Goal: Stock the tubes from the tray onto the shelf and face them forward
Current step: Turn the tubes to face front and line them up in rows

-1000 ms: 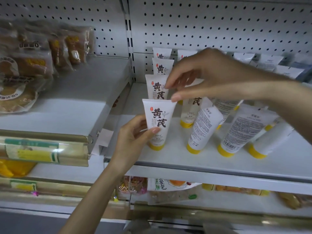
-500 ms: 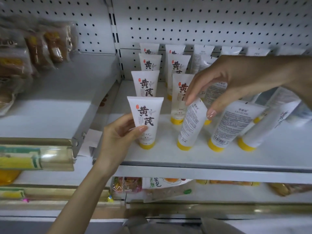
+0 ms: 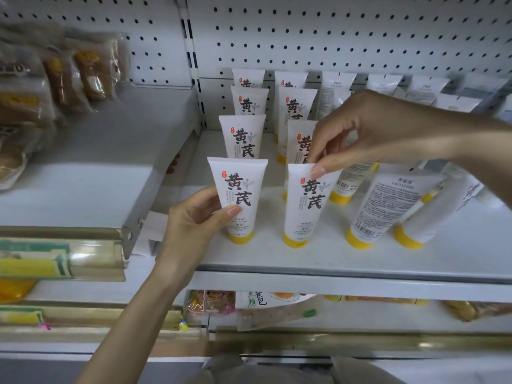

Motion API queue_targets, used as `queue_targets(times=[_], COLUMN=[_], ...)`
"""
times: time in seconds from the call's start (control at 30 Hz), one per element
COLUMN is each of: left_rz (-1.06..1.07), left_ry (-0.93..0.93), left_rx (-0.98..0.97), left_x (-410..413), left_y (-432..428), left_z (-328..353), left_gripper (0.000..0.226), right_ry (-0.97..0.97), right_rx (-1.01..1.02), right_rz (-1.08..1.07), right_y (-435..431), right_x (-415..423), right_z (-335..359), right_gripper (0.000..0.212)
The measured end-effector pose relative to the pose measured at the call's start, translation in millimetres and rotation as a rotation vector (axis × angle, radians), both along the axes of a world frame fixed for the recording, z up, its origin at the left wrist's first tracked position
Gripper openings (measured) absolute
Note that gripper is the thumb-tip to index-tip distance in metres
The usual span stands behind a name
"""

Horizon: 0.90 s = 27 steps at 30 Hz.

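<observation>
On the white shelf (image 3: 318, 259), the left hand (image 3: 194, 220) grips the front-left tube (image 3: 238, 195), thumb curled across its printed face and fingers behind. That tube stands upright, long axis vertical, yellow cap down, black characters facing forward. At its 3 o'clock, just beside it, the second front tube (image 3: 306, 209) stands the same way, slightly tilted. The right hand (image 3: 368, 131) pinches its top crimp between thumb and forefinger. Further toward 3 o'clock, 2 back-facing tubes (image 3: 379, 209) lean with small print showing. At 12 o'clock, rear tubes (image 3: 243, 139) stand in rows back to the pegboard (image 3: 332, 37).
</observation>
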State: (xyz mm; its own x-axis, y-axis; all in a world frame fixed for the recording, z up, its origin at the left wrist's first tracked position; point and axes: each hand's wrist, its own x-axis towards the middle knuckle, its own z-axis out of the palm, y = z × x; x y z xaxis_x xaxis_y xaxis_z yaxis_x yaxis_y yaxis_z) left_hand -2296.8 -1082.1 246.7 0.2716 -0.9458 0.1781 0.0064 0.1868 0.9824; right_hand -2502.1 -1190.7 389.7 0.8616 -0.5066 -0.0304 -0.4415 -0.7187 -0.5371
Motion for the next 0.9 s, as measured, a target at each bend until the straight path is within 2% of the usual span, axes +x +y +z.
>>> queue_targets(times=[0.2, 0.4, 0.57, 0.7, 0.8, 0.9], left_rz=[-0.011, 0.061, 0.196, 0.271, 0.280, 0.214], left_ry=[0.010, -0.011, -0.078, -0.186, -0.262, -0.419], left_rx=[0.028, -0.006, -0.159, -0.212, -0.227, -0.193], left_x=[0.4, 1.0, 3.2, -1.4, -4.4, -1.6], left_y=[0.8, 1.9, 7.7, 11.6, 9.4, -7.8], left_z=[0.9, 13.1, 34.7, 54.6, 82.1, 116.6], left_gripper=[0.030, 0.041, 0.049, 0.039, 0.029, 0.018], right_ry=[0.001, -0.013, 0.017, 0.054, 0.044, -0.033], right_rx=[-0.033, -0.099, -0.150, -0.140, -0.108, -0.089], right_rz=[-0.024, -0.038, -0.040, -0.027, -0.046, -0.104], right_y=[1.1, 2.0, 1.6, 0.8, 2.5, -5.8], right_x=[-1.8, -0.8, 0.4, 2.0, -1.8, -9.3], right_z=[-1.1, -1.7, -0.1, 1.7, 12.1, 31.8], right_gripper=[0.010, 0.008, 0.007, 0.015, 0.032, 0.049])
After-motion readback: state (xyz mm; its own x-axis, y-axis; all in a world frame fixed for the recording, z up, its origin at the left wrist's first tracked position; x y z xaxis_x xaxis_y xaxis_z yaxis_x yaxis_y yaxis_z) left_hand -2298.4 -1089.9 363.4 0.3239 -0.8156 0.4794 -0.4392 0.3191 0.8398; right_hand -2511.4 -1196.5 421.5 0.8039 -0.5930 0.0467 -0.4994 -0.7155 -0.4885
